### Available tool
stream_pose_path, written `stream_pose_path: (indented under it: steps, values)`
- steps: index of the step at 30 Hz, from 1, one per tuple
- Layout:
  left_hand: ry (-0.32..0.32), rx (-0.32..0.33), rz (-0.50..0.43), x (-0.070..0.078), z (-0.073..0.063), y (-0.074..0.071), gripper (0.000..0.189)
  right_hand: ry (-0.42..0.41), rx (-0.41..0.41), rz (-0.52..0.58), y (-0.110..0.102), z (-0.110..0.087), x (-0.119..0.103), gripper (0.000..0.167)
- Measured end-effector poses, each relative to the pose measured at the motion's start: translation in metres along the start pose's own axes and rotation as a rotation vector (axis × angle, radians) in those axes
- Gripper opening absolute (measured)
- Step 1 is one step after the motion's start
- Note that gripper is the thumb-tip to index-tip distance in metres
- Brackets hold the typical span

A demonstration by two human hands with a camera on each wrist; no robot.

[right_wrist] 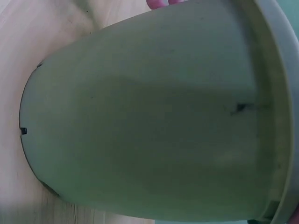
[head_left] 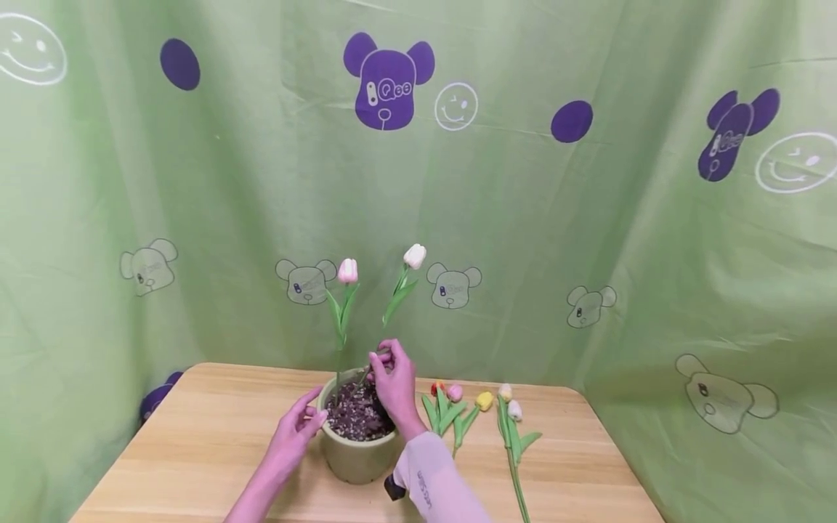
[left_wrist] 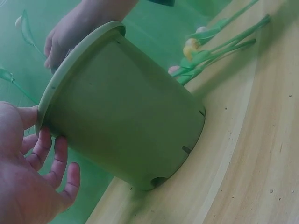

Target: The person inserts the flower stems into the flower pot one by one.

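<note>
A green flowerpot (head_left: 354, 462) stands on the table, filled with dark soil (head_left: 358, 421) dotted with pale grains. My left hand (head_left: 296, 430) holds its left rim, thumb at the top edge and fingertips against the outer wall, as the left wrist view shows. Over the soil, my right hand (head_left: 396, 385) pinches the stem of a white artificial tulip (head_left: 415, 256), which leans to the right. The lower end of that stem slants down to the soil. A pink-and-white tulip (head_left: 348, 271) stands upright in the pot's left side. The right wrist view is mostly filled by the pot wall (right_wrist: 154, 126).
Right of the pot, more tulips lie on the wooden table (head_left: 196, 450): a red one (head_left: 437, 388), a pink one (head_left: 454, 392), a yellow one (head_left: 484, 401) and two pale ones (head_left: 515, 411). A green printed curtain (head_left: 510, 196) surrounds the table.
</note>
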State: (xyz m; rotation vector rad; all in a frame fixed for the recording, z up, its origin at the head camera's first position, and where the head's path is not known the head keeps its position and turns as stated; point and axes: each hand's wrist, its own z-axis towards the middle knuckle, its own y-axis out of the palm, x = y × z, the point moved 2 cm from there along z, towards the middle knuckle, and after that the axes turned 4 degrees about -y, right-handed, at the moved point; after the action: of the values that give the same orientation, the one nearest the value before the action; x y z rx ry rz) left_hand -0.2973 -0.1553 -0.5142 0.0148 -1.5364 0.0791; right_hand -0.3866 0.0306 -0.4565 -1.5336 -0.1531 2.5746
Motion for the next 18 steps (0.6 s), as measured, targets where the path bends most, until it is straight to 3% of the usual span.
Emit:
stream_pose_path:
  steps: [18]
  values:
    - [0.006, 0.003, 0.001, -0.0024, 0.0020, -0.0006, 0.059, -0.057, -0.033, -0.085, 0.0066, 0.0030, 0.0016, 0.012]
